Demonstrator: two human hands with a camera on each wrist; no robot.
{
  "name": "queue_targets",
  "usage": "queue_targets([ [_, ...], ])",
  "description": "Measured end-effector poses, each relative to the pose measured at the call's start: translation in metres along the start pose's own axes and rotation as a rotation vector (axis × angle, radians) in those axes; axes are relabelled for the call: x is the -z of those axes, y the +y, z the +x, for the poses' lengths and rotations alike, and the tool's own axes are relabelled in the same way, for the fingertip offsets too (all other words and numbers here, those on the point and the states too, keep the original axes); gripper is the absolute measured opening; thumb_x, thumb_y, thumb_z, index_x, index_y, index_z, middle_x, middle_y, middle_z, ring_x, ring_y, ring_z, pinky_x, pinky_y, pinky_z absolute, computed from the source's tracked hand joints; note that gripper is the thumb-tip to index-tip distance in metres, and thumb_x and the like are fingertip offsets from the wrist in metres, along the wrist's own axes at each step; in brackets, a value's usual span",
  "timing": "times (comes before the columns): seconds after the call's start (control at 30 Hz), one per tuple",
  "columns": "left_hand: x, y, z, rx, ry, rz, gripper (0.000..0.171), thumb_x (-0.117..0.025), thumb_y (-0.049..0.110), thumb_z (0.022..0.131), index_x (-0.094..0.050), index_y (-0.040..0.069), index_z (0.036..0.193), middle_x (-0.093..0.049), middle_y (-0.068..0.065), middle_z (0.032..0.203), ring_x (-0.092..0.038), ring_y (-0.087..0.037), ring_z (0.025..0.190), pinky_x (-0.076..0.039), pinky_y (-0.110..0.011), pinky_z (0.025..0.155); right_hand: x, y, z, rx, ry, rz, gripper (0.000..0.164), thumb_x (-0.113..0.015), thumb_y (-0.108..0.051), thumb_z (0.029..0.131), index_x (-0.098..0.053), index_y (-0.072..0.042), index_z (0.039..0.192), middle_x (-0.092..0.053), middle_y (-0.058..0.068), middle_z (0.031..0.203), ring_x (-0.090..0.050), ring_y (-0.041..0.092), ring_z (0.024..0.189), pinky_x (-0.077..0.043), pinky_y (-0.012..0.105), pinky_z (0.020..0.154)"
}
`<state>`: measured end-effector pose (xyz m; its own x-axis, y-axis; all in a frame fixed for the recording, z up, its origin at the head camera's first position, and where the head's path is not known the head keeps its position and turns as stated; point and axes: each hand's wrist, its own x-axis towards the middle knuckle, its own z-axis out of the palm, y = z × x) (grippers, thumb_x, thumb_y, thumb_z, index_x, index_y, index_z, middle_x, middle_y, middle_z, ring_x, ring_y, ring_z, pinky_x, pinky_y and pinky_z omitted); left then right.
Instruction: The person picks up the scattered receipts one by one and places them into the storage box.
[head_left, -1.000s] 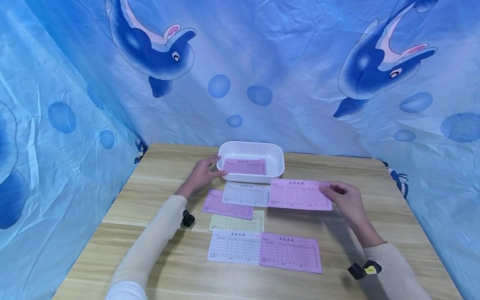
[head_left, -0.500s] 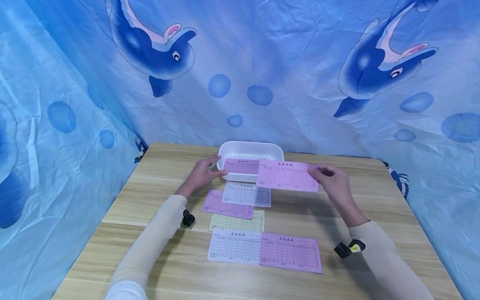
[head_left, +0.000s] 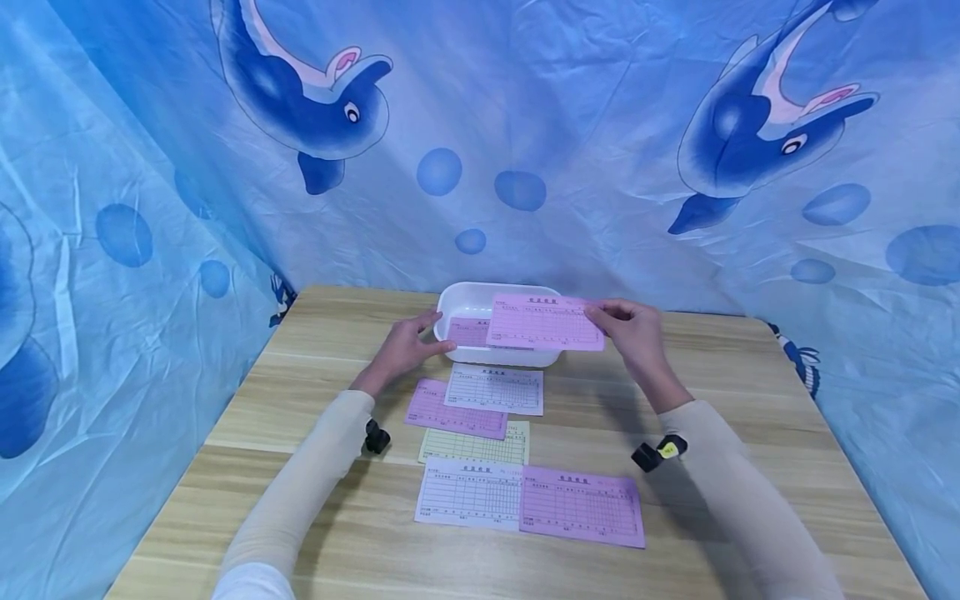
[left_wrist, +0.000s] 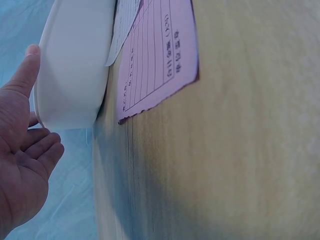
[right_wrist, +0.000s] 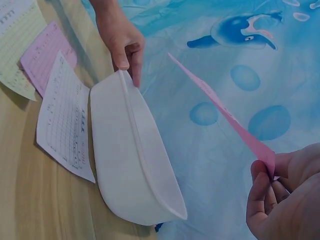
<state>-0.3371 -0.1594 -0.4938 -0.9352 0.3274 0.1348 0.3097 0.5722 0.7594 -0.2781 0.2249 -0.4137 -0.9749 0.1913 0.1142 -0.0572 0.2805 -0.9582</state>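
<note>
My right hand [head_left: 633, 340] pinches the right edge of a pink receipt slip [head_left: 546, 323] between thumb and fingers. The slip hangs over the right part of a white plastic tub [head_left: 498, 357]. In the right wrist view the slip [right_wrist: 225, 112] appears nearly edge-on, apart from the tub [right_wrist: 117, 145]. At the tub's left end, my left hand [head_left: 405, 346] holds the rim, its thumb [left_wrist: 29, 70] on the near side. Another pink slip [head_left: 467, 332] lies inside the tub, partly hidden by the held one.
In front of the tub a white slip [head_left: 495, 389] overlaps a pink slip [head_left: 453, 410], with a green slip [head_left: 472, 447] below. Closer to me lie another white slip [head_left: 467, 496] and a pink slip [head_left: 581, 508]. A blue dolphin-print curtain [head_left: 480, 125] surrounds the wooden table [head_left: 345, 525].
My right hand has carried the pink receipt slip left and away from me, from above the table to over the tub. My left hand has stayed at the tub's left end.
</note>
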Motion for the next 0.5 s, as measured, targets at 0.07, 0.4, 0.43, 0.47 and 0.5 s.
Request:
queue_targets([
  [0.07,0.0,0.0,0.0,0.013,-0.001,0.0,0.087,-0.08,0.048,0.086,-0.047,0.002,0.151,-0.035,-0.016,0.163,-0.037,-0.036,0.148,-0.035,-0.05,0.12,-0.005,0.0,0.005,-0.001,0.006,0.009,0.034,-0.079,-0.023,0.092,-0.075,0.002,0.114,-0.069,-0.001,0.09,-0.063,0.008,0.079,-0.057,0.016,0.067],
  [0.4,0.001,0.001,0.0,0.026,-0.007,0.009,0.086,-0.081,0.048,0.086,-0.047,0.003,0.151,-0.035,-0.015,0.163,-0.039,-0.037,0.147,-0.037,-0.05,0.119,-0.033,-0.002,0.027,-0.027,0.014,0.043,0.032,-0.08,-0.018,0.091,-0.075,0.003,0.114,-0.071,0.001,0.089,-0.067,0.008,0.076,-0.062,0.023,0.072],
  [0.43,0.001,0.001,0.0,0.026,-0.008,0.009,0.086,-0.081,0.048,0.086,-0.047,0.003,0.151,-0.035,-0.015,0.163,-0.039,-0.037,0.147,-0.036,-0.05,0.119,-0.036,-0.002,0.03,-0.027,0.016,0.041,0.031,-0.081,-0.018,0.09,-0.075,0.002,0.113,-0.071,0.002,0.089,-0.067,0.008,0.075,-0.062,0.023,0.072],
  [0.47,0.001,0.001,0.0,0.026,-0.009,0.009,0.086,-0.081,0.048,0.086,-0.047,0.003,0.151,-0.035,-0.015,0.164,-0.039,-0.037,0.147,-0.036,-0.05,0.12,-0.039,-0.001,0.032,-0.025,0.014,0.035,0.031,-0.08,-0.018,0.091,-0.075,0.003,0.113,-0.072,0.003,0.09,-0.067,0.007,0.075,-0.062,0.023,0.072],
  [0.5,0.001,0.001,0.0,0.026,-0.01,0.008,0.086,-0.081,0.048,0.086,-0.047,0.003,0.151,-0.034,-0.015,0.164,-0.038,-0.037,0.147,-0.036,-0.05,0.12,-0.042,-0.001,0.034,-0.026,0.012,0.045,0.031,-0.08,-0.018,0.091,-0.075,0.003,0.113,-0.072,0.004,0.091,-0.067,0.006,0.074,-0.062,0.022,0.072],
])
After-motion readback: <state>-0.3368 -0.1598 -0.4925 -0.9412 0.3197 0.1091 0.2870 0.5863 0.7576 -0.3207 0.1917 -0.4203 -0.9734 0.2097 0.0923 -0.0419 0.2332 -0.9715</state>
